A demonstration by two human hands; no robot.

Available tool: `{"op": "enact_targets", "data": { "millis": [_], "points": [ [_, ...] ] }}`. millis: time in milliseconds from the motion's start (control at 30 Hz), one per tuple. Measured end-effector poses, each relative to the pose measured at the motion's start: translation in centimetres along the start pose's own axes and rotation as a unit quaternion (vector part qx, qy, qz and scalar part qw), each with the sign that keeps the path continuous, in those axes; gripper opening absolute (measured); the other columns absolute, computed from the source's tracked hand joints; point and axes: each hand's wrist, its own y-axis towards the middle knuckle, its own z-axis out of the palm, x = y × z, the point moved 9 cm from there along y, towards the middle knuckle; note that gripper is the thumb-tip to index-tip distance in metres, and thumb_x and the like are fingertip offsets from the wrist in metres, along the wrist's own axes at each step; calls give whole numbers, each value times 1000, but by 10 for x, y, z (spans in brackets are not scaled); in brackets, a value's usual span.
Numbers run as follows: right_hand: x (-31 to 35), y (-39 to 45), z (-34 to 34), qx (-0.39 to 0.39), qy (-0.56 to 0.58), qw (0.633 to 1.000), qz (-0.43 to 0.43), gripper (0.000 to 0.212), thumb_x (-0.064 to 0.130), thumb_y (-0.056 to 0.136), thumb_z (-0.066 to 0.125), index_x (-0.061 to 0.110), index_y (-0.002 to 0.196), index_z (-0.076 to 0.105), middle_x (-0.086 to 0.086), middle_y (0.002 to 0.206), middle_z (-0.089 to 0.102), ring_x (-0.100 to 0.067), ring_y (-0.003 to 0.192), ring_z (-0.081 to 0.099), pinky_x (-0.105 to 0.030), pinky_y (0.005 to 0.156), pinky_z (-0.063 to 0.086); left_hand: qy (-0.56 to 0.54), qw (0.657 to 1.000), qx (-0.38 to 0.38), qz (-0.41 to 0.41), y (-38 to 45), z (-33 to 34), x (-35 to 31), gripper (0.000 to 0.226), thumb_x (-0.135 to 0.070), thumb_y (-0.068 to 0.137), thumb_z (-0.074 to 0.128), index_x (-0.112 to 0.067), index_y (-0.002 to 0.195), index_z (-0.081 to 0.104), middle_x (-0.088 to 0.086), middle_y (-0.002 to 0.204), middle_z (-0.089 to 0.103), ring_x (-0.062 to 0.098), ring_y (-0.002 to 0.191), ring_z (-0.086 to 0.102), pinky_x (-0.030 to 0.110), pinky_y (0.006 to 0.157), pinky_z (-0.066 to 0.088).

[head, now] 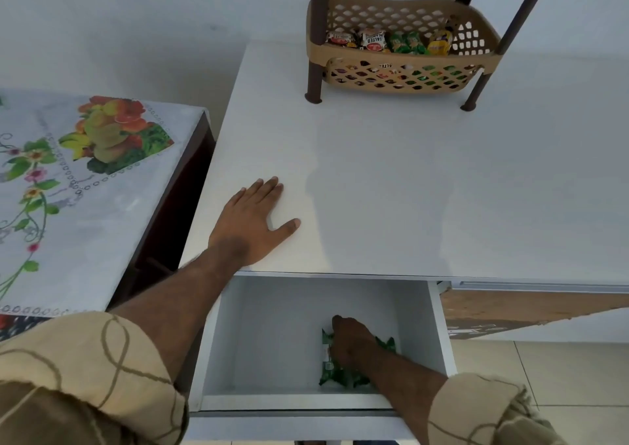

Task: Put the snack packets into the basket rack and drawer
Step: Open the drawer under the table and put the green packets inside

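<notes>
The white drawer (265, 335) under the desk stands pulled open. Inside it lie green snack packets (332, 369), and my right hand (350, 341) reaches down and closes over them, hiding most of the pile. My left hand (250, 221) rests flat on the white desk top (391, 179), fingers spread, holding nothing. At the back of the desk stands the beige basket rack (401, 77) on dark brown legs. Its lower basket holds several snack packets (388, 41): white and red, green, and yellow ones.
A side table with a floral fruit-print cloth (85, 186) stands left of the desk, with a dark gap between them. Tiled floor (561, 376) shows to the right of the drawer. A white wall runs behind the rack.
</notes>
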Motion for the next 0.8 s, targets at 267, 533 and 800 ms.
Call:
{"op": "enact_targets", "data": {
  "millis": [267, 533, 800],
  "points": [
    [4, -39, -55, -62, 29, 995, -77, 42, 36, 91, 60, 17, 127, 51, -6, 122, 56, -20, 103, 56, -26, 80, 45, 10, 1000, 17, -6, -1, 1, -1, 86, -77, 86, 25, -26, 155, 21, -13, 163, 13, 7, 150, 8, 33, 122, 7],
    [23, -118, -84, -72, 32, 978, -196, 40, 50, 77, 68, 41, 114, 55, 16, 99, 57, -2, 74, 59, -15, 63, 42, 12, 998, 49, -21, -5, 2, -3, 87, -76, 86, 21, -25, 156, 14, -10, 164, 8, 10, 151, 4, 33, 122, 3],
    [43, -154, -67, -39, 26, 968, -247, 71, 64, 65, 75, 37, 127, 53, 13, 117, 57, -7, 100, 56, -23, 84, 47, 28, 996, 64, -49, -20, 4, -6, 86, -72, 89, 19, -22, 157, 7, -7, 165, 1, 13, 151, -2, 36, 122, 0]
  ]
}}
